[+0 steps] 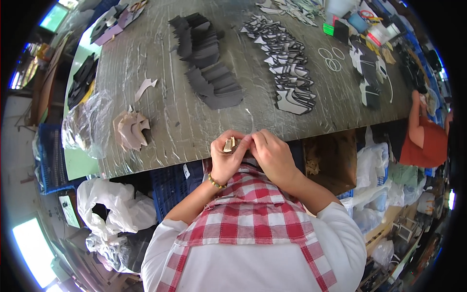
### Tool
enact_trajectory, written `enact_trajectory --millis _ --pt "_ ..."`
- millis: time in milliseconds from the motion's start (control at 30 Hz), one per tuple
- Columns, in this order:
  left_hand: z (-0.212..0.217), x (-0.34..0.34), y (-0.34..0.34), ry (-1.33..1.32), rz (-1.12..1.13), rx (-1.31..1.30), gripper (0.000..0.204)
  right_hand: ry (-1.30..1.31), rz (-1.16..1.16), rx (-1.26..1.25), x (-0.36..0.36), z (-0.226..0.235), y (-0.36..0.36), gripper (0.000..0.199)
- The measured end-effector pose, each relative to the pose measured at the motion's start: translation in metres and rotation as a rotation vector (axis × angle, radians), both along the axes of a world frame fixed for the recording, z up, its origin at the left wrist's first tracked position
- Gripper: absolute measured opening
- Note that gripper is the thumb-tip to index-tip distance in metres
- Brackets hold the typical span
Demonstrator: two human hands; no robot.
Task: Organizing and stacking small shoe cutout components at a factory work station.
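Both hands meet at the table's near edge, in front of my checked apron [258, 219]. My left hand [224, 163] is closed, with a small gold-coloured object [229, 144] showing between its curled fingers; its kind is unclear. Fingertips of my right hand [271, 155] pinch together against the left thumb and finger. What lies in that pinch is too small to make out. Beyond the hands lie fanned stacks of dark grey cut pieces [216, 87]. To their right runs a long overlapping row of black-and-white cut pieces [287, 63].
Beige curved pieces [132, 130] and a pale scrap [146, 89] lie left on the plastic-covered table [160, 117]. White rings [332, 61] and more cut pieces [369, 73] are at the right. Below stands an open cardboard box [335, 163]. Another person in red [428, 141] is far right.
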State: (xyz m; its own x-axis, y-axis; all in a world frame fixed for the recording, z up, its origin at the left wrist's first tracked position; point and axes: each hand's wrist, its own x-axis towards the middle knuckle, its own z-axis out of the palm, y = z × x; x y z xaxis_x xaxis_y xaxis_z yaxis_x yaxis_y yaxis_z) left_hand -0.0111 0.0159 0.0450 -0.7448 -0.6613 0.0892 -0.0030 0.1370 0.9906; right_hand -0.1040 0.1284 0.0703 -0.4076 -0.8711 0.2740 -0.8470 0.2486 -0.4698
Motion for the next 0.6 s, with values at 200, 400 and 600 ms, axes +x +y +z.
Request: enact_trajectory --millis 200,400,600 --pt "0.0 -0.005 -0.055 -0.348 -0.026 -0.802 0.04 -0.202 -0.197 -0.05 -0.024 0.015 0.011 0.009" --pt "-0.022 0.009 -0.036 -0.457 -0.164 -0.96 0.047 -0.369 -0.404 -0.175 -0.049 0.013 0.036 0.011" --pt "-0.021 0.023 -0.004 -0.245 -0.212 -0.559 0.038 -0.811 -0.297 -0.266 -0.046 -0.004 0.044 0.01"
